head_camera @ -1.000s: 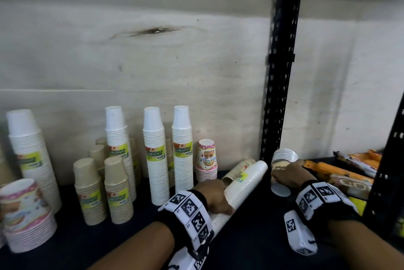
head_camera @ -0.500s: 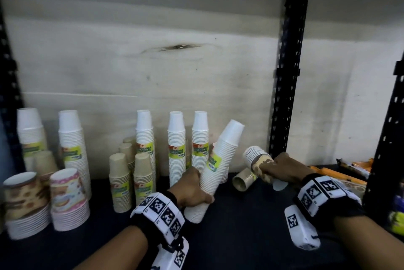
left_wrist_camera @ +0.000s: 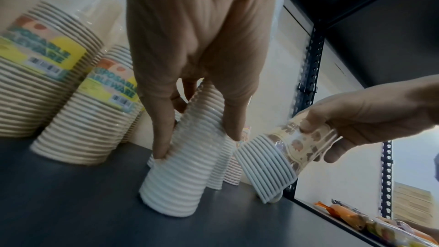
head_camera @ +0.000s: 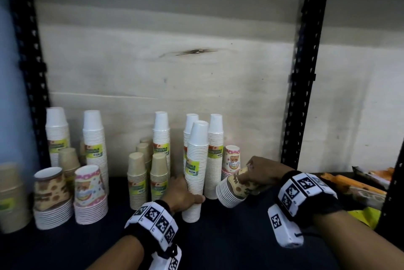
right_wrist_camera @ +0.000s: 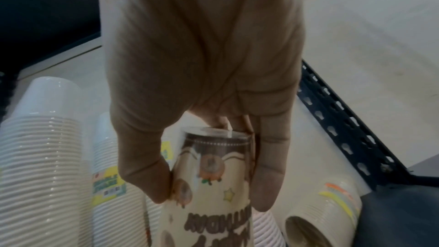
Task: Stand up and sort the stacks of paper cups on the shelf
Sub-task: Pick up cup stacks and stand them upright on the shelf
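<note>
Tall white cup stack point(head_camera: 194, 173) upright on shelf point(head_camera: 218, 237), long axis 12-to-6, left hand point(head_camera: 182, 195) clasped round its lower part at 9 o'clock. Printed cup stack point(head_camera: 235, 188) tilted, rims toward 8 o'clock, gripped near its closed end by right hand point(head_camera: 265, 173). Right-wrist view alone shows a fallen stack point(right_wrist_camera: 323, 219) lying at 4 o'clock of that grip.
</note>
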`<state>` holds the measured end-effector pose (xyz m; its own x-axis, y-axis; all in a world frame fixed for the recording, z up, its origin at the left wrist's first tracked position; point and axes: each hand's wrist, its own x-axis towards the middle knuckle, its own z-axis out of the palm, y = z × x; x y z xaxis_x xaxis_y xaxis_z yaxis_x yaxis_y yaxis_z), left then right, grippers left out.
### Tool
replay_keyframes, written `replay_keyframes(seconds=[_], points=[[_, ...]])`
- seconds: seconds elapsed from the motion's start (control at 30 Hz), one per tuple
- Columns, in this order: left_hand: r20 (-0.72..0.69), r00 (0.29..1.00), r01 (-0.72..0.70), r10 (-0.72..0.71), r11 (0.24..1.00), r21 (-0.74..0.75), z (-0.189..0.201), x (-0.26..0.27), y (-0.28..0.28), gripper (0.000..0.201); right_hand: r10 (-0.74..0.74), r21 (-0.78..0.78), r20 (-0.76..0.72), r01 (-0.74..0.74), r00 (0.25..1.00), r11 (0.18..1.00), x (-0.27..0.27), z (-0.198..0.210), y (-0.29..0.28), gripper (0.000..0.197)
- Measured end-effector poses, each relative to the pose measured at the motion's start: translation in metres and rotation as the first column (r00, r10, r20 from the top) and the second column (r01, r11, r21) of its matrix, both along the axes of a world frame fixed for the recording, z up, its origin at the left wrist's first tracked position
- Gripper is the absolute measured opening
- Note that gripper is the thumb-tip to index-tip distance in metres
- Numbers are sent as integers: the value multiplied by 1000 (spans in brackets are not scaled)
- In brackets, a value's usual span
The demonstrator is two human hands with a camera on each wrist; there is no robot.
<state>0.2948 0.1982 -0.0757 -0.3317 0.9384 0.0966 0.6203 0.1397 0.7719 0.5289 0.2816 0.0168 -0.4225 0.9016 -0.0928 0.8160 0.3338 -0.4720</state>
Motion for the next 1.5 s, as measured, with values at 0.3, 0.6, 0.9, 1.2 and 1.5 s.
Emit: replay_keyframes(seconds=[0.3, 0.6, 0.9, 1.2, 1.5], points=[[-34, 993, -109, 111, 993, 46, -3, -3, 0, 118, 116, 40, 61, -119, 991, 992, -27, -11, 5, 79], [-48, 995, -90, 92, 995, 42, -9, -5, -3, 108, 173, -3, 12, -173, 985, 985, -31, -9, -17, 50], [-110, 994, 7, -25, 988, -157, -17, -15, -7, 95, 69, -128, -69, -77, 995, 989, -17, -43, -3, 107], [-139, 989, 30, -54, 984, -175, -18, -16, -1, 94, 39, -171, -43, -46, 998, 984, -19, -71, -3, 118], [-119, 990, 47, -76, 971, -233, -18, -16, 0, 98, 84, -158, 91, -69, 992, 985, -26, -81, 4, 112]])
